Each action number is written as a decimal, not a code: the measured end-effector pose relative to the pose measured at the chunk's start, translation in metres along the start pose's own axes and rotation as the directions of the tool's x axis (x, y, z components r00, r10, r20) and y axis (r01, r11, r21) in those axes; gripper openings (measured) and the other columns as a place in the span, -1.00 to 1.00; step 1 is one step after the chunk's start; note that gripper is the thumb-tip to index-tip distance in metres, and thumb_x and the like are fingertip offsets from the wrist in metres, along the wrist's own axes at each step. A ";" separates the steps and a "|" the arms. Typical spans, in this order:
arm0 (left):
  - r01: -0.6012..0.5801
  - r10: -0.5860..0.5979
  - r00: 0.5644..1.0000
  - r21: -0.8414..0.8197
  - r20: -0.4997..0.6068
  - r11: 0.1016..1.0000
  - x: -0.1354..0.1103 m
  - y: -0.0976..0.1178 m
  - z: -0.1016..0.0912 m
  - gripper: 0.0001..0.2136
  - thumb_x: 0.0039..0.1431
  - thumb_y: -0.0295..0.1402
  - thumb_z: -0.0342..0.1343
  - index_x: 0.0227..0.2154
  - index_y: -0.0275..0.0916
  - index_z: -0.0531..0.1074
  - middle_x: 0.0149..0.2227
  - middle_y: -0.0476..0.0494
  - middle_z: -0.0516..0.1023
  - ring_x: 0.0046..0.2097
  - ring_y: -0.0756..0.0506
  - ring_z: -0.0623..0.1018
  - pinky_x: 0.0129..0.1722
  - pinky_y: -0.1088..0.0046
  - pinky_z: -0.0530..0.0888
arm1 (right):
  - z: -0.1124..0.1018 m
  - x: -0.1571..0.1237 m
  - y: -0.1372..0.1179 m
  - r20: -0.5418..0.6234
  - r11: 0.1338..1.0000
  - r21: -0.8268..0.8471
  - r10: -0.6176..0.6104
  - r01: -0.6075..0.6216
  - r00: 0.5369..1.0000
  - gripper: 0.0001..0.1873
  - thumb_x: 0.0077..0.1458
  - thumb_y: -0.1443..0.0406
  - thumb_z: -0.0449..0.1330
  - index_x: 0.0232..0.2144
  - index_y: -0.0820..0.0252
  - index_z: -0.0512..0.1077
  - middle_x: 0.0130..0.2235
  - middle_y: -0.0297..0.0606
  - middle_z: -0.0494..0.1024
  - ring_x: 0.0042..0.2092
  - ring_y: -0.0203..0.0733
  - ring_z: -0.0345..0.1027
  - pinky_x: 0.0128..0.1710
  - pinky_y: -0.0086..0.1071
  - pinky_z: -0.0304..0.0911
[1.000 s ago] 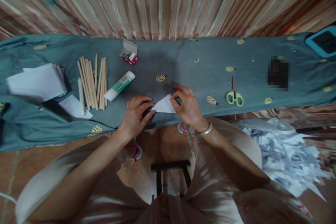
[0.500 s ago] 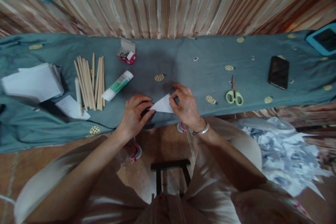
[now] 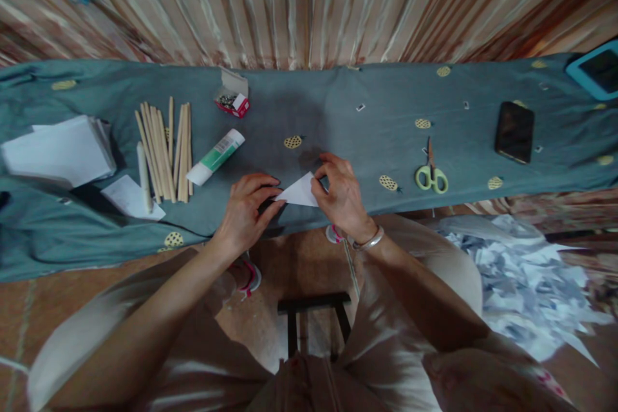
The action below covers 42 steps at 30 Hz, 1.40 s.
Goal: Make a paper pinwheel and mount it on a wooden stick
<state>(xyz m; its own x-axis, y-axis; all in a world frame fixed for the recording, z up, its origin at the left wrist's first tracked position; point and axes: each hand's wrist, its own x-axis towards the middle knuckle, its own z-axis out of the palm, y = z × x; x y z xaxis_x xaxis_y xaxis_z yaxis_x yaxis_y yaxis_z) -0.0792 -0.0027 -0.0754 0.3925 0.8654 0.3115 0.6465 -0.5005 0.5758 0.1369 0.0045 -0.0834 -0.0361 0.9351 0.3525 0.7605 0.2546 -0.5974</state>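
Observation:
Between my hands is a small white triangle of folded paper (image 3: 300,192), close to the near edge of the cloth-covered table (image 3: 333,109). My left hand (image 3: 248,206) pinches its left corner between thumb and fingertips. At the right end, my right hand (image 3: 340,193), with a silver bangle at the wrist, pinches the paper's edge. A green and white glue tube (image 3: 215,158) lies beyond my left hand. Scissors with light green handles (image 3: 431,175) rest to the right of my right hand.
Wooden sticks (image 3: 161,151), a white candle-like stick (image 3: 145,177) and a paper stack (image 3: 60,151) lie at left. A small red box (image 3: 233,96) stands behind the tube. A dark phone (image 3: 515,131) and blue-framed device (image 3: 596,71) lie right. Paper scraps (image 3: 526,277) heap below.

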 end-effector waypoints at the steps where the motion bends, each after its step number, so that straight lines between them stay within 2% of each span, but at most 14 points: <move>1: -0.006 0.006 1.000 0.001 -0.007 1.000 0.000 -0.001 0.001 -0.78 0.30 -0.20 0.09 -0.25 -0.21 0.56 -0.09 -0.19 0.59 0.03 -0.20 0.51 0.04 0.13 0.42 | 0.000 0.000 0.000 0.002 1.000 0.004 0.007 -0.007 1.000 -0.93 0.11 0.37 0.12 -0.37 0.09 0.36 0.05 -0.08 0.49 0.09 0.03 0.34 0.16 -0.01 0.24; 6: -0.042 0.042 0.999 0.037 -0.013 0.998 -0.001 -0.002 0.000 -0.79 0.30 -0.21 0.09 -0.22 -0.22 0.54 -0.08 -0.20 0.59 0.03 -0.21 0.52 0.02 0.14 0.44 | -0.003 0.001 -0.002 0.024 1.000 0.005 0.028 -0.028 0.999 -0.91 0.10 0.38 0.12 -0.30 0.11 0.37 0.08 -0.05 0.47 0.10 0.04 0.33 0.15 -0.02 0.24; 10: -0.163 0.168 0.986 0.153 -0.016 0.975 -0.003 0.006 -0.004 -0.75 0.32 -0.29 0.08 -0.03 -0.25 0.48 0.02 -0.26 0.57 0.10 -0.24 0.49 0.05 0.13 0.44 | -0.004 -0.001 -0.004 0.051 1.000 -0.005 0.022 -0.022 0.998 -0.90 0.17 0.38 0.09 -0.28 0.13 0.40 0.12 -0.04 0.44 0.13 0.05 0.31 0.16 -0.03 0.23; 14: -0.346 0.332 0.938 0.256 0.098 0.903 -0.011 0.024 -0.001 -0.69 0.34 -0.41 0.02 0.11 -0.27 0.39 0.14 -0.29 0.51 0.21 -0.22 0.43 0.15 0.11 0.38 | -0.003 -0.003 -0.004 0.078 1.000 -0.017 0.008 -0.006 0.997 -0.85 0.23 0.35 0.04 -0.28 0.12 0.42 0.13 -0.05 0.44 0.15 0.03 0.29 0.14 -0.04 0.24; 16: -0.407 0.367 0.912 0.286 0.186 0.868 -0.018 0.033 0.005 -0.63 0.35 -0.40 -0.01 0.18 -0.35 0.32 0.21 -0.34 0.44 0.29 -0.24 0.35 0.25 0.06 0.28 | -0.003 -0.003 -0.003 0.072 1.000 -0.026 0.003 -0.001 0.997 -0.85 0.24 0.35 0.05 -0.29 0.11 0.42 0.11 -0.08 0.45 0.15 0.01 0.30 0.14 -0.05 0.25; 21: -0.383 0.284 0.907 0.333 0.310 0.862 -0.032 0.043 0.016 -0.48 0.33 -0.24 0.04 0.25 -0.45 0.21 0.33 -0.39 0.26 0.37 -0.30 0.22 0.37 -0.08 0.05 | -0.003 -0.003 -0.004 0.066 0.999 -0.051 -0.014 0.017 0.998 -0.85 0.25 0.35 0.04 -0.29 0.11 0.42 0.11 -0.09 0.46 0.13 -0.02 0.31 0.14 -0.08 0.26; 27: -0.373 0.244 0.898 0.342 0.366 0.863 -0.032 0.043 0.014 -0.46 0.33 -0.26 0.03 0.28 -0.44 0.17 0.35 -0.39 0.20 0.39 -0.29 0.18 0.37 -0.10 0.04 | -0.003 -0.003 -0.005 0.086 0.999 -0.041 -0.004 0.007 0.996 -0.84 0.25 0.34 0.03 -0.29 0.10 0.41 0.12 -0.07 0.45 0.14 0.02 0.30 0.15 -0.03 0.23; 42: -0.353 0.241 0.909 0.321 0.340 0.879 -0.030 0.040 0.013 -0.51 0.35 -0.29 0.01 0.26 -0.41 0.22 0.31 -0.37 0.28 0.33 -0.29 0.29 0.37 -0.16 -0.03 | -0.003 -0.004 -0.004 0.090 0.999 -0.044 -0.007 0.011 0.996 -0.82 0.27 0.33 0.01 -0.28 0.11 0.41 0.12 -0.08 0.45 0.16 0.01 0.28 0.16 -0.05 0.21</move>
<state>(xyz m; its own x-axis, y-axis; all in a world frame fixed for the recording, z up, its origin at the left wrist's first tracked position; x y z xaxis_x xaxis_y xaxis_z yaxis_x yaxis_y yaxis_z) -0.0568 -0.0485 -0.0717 0.7352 0.6575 0.1648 0.6395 -0.7534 0.1530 0.1356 -0.0015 -0.0801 -0.0999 0.9518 0.2900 0.7880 0.2537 -0.5610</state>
